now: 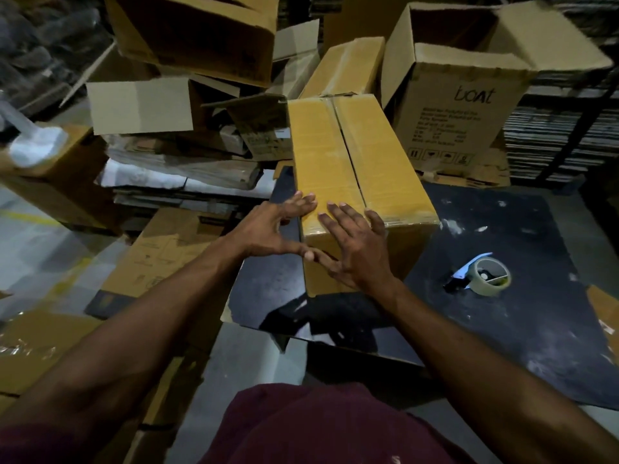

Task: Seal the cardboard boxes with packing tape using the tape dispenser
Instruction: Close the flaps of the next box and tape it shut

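Observation:
A long yellow-brown cardboard box (pixel 348 155) lies closed on a black table (pixel 502 323), its two top flaps meeting along a middle seam. My left hand (pixel 274 229) rests flat on the box's near left top edge, fingers straight, thumb stretched down over the front face. My right hand (pixel 358 242) lies flat on the near top edge beside it, fingers spread. The tape dispenser (pixel 482 274), with a blue blade guard and a roll of clear tape, lies on the table to the right of the box, apart from both hands.
An open box marked "boat" (pixel 469 105) stands behind the table at the right. Another closed box (pixel 345 67) lies beyond the long one. Open boxes and flattened cardboard (pixel 174 105) pile up on the left. Stacked sheets (pixel 562 135) fill the far right.

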`<act>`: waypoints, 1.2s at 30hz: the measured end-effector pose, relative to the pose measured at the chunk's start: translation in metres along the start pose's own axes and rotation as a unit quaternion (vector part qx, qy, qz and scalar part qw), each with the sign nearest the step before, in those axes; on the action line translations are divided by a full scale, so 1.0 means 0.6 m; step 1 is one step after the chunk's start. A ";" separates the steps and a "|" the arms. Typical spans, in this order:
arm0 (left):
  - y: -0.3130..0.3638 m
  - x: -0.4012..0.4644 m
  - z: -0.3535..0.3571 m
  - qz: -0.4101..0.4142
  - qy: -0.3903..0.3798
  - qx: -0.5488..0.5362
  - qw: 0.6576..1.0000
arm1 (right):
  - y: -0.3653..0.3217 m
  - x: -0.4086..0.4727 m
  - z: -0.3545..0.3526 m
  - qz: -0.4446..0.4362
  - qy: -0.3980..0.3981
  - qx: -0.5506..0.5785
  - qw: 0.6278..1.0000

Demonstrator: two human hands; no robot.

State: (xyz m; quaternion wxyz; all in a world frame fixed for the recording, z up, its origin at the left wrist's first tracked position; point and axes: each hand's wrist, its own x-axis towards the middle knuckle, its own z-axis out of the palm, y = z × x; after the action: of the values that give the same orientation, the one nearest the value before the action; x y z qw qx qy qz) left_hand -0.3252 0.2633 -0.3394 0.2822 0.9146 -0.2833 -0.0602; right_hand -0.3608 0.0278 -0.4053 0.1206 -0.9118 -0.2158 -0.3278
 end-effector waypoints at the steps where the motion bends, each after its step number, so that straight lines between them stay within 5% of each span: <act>1: -0.006 0.002 -0.003 0.014 -0.005 0.032 0.999 | -0.001 0.000 0.003 -0.002 0.006 -0.009 1.000; 8: -0.028 0.021 -0.007 0.111 0.060 0.120 0.985 | 0.002 0.000 0.012 -0.004 -0.008 -0.040 0.999; 11: -0.033 0.019 -0.002 0.119 0.074 0.119 0.983 | 0.014 -0.006 0.004 -0.031 -0.065 -0.061 0.995; 18: -0.033 0.021 -0.002 0.107 0.084 0.136 0.981 | 0.003 0.002 -0.001 -0.018 -0.039 -0.044 0.998; 21: -0.014 0.029 -0.010 0.065 0.100 0.140 0.983 | 0.005 -0.014 -0.035 0.007 0.024 0.032 0.999; 23: 0.006 0.034 -0.006 0.017 0.133 0.123 0.983 | 0.011 -0.042 -0.056 0.111 0.085 0.055 0.989; 26: 0.038 0.035 0.016 -0.095 0.217 0.031 0.971 | 0.042 -0.078 -0.072 0.358 0.099 0.158 0.915; 28: 0.059 0.035 0.037 -0.152 0.254 -0.019 0.955 | 0.068 -0.078 -0.072 0.426 0.051 0.224 0.875; 32: 0.108 0.044 0.070 -0.221 0.259 -0.121 0.933 | 0.091 -0.074 -0.082 0.449 0.025 0.195 0.871; 36: 0.071 0.047 0.026 -0.291 0.209 -0.009 0.934 | 0.049 -0.063 -0.138 0.362 -0.046 0.129 0.922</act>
State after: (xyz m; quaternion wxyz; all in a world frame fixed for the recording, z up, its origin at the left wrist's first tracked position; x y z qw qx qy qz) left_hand -0.3267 0.2114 -0.3276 0.3135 0.9463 0.0610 0.0504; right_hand -0.4180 -0.0400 -0.3695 0.3372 -0.9186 0.0836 -0.1885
